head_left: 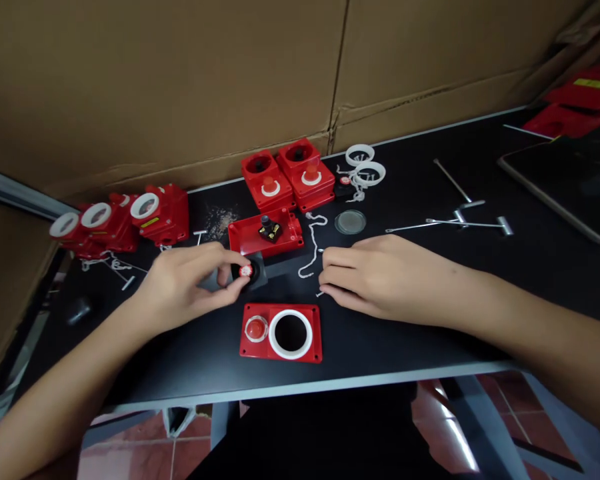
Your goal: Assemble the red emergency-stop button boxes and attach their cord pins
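My left hand pinches a black round part with a red-and-white centre between thumb and fingertips, low over the table. My right hand rests on the tabletop with its fingers curled; what they hold, if anything, is hidden. Small metal screws show beside its fingertips, and a white cord lies just left of them. Between and beyond the hands is an open red housing with a black-and-brass switch block inside. Nearer me, a red cover carries a red dome and a white ring.
Assembled red boxes stand at the left, and two more red units at the back. White rings, a clear glass disc and T-handled tools lie to the right. A dark flat-topped object sits far right. Cardboard walls the back.
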The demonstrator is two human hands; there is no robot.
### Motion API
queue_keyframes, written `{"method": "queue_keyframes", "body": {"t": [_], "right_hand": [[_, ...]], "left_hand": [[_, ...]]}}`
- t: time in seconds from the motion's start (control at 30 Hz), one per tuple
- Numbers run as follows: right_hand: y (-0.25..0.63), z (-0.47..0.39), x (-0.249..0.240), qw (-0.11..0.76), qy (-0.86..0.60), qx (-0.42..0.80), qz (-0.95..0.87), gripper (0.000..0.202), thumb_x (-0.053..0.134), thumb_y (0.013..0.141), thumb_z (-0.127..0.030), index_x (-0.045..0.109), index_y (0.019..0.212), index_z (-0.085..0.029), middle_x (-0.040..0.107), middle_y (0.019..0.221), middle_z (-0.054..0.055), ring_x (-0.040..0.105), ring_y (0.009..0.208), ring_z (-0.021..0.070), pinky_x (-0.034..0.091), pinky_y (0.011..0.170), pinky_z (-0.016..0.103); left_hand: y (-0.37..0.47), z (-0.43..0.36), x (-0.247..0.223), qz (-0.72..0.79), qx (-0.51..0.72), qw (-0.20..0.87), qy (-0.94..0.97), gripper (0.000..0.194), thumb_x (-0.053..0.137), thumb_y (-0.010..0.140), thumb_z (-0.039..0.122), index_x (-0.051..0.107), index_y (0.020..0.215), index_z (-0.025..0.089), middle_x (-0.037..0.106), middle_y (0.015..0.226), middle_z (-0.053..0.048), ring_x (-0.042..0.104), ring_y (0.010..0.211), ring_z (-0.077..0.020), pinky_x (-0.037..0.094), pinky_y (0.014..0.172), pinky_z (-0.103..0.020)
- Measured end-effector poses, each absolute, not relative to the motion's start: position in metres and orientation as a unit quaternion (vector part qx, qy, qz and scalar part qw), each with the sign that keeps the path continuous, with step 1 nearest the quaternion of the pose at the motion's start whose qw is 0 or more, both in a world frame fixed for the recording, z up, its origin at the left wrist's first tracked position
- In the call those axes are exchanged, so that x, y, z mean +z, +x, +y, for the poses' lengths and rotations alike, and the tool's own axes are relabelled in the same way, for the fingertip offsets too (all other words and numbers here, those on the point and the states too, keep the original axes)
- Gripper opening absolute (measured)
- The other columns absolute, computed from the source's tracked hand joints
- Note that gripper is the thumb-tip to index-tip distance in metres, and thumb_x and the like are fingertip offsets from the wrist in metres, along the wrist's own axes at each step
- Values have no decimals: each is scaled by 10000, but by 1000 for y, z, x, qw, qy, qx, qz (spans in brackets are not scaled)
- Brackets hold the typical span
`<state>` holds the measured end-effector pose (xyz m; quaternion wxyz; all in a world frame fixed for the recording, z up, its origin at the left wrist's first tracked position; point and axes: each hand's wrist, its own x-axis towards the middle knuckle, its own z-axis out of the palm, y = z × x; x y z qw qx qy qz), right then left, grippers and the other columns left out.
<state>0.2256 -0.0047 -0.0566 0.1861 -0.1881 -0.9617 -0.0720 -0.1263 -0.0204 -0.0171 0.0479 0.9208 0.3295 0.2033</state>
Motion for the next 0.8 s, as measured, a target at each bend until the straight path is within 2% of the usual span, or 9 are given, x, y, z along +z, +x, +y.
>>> {"method": "queue_keyframes", "body": {"t": [0.1, 0.23, 0.33, 0.37, 0.43, 0.5, 0.57, 0.67, 0.8], "right_hand": [[228, -3, -55, 186, -197, -75, -960, 336, 518, 1179, -272, 777, 1008, -141, 715, 972, 25, 464, 700, 42, 275, 728, 283], [230, -2, -51, 188, -223, -72, -954, 330, 532, 1188, -326, 808, 1101, -168, 735, 997, 16, 529, 735, 50, 299, 719, 291], [230, -2, -52, 192, -232, -71, -951, 328, 541, 1185, -336, 809, 1099, -169, 739, 991, 16, 517, 723, 55, 287, 703, 289], [230, -2, -52, 195, -232, -74, -950, 321, 547, 1181, -332, 806, 1084, -168, 736, 984, 14, 511, 717, 58, 279, 697, 289], [229, -3, -53, 201, -229, -80, -949, 302, 562, 1172, -318, 801, 1061, -170, 730, 968, 9, 504, 709, 64, 268, 691, 290], [230, -2, -51, 197, -230, -75, -950, 301, 563, 1170, -317, 800, 1055, -171, 734, 966, 8, 503, 707, 66, 278, 699, 292], [233, 2, -47, 189, -246, -60, -949, 323, 537, 1178, -320, 801, 1063, -174, 753, 985, 12, 520, 720, 64, 325, 733, 289], [244, 15, -40, 182, -320, -38, -929, 366, 479, 1184, -321, 802, 1088, -178, 786, 1043, 37, 617, 820, 89, 389, 800, 287], [262, 41, -43, 179, -421, -38, -889, 339, 519, 1141, -333, 825, 1142, -189, 802, 1156, 84, 647, 872, 141, 386, 825, 311]], "left_hand": [[-111, -13, 8, 376, 250, -18, 892, 76, 722, 1168, 359, 738, 1170, 285, 657, 752, 64, 530, 580, -116, 466, 595, -288], [-94, 16, 14, 371, 248, -90, 890, 87, 696, 1161, 310, 766, 1157, 259, 687, 788, 43, 593, 661, -137, 476, 639, -305], [-91, 39, -1, 353, 182, -3, 918, 135, 692, 1119, 327, 768, 1076, 223, 664, 731, 44, 567, 590, -132, 441, 581, -297], [-91, 44, -6, 357, 188, 2, 915, 161, 656, 1123, 328, 763, 1076, 217, 633, 696, 51, 522, 549, -129, 438, 569, -297], [-92, 49, -13, 374, 189, 14, 908, 164, 658, 1121, 341, 769, 1087, 225, 638, 712, 44, 527, 567, -138, 471, 599, -299], [-94, 49, -16, 392, 186, 15, 901, 158, 665, 1115, 344, 778, 1093, 236, 692, 815, 10, 585, 645, -158, 529, 667, -310], [-94, 47, -16, 399, 189, 14, 897, 170, 673, 1107, 354, 788, 1095, 229, 751, 1015, -50, 664, 776, -187, 586, 751, -334], [-96, 48, -16, 389, 196, 38, 900, 190, 679, 1106, 372, 779, 1099, 211, 778, 1194, -97, 740, 947, -227, 634, 869, -370], [-96, 51, -21, 384, 199, 76, 898, 146, 657, 1100, 343, 739, 1076, 224, 807, 1053, -57, 747, 887, -214, 617, 851, -358]]}}
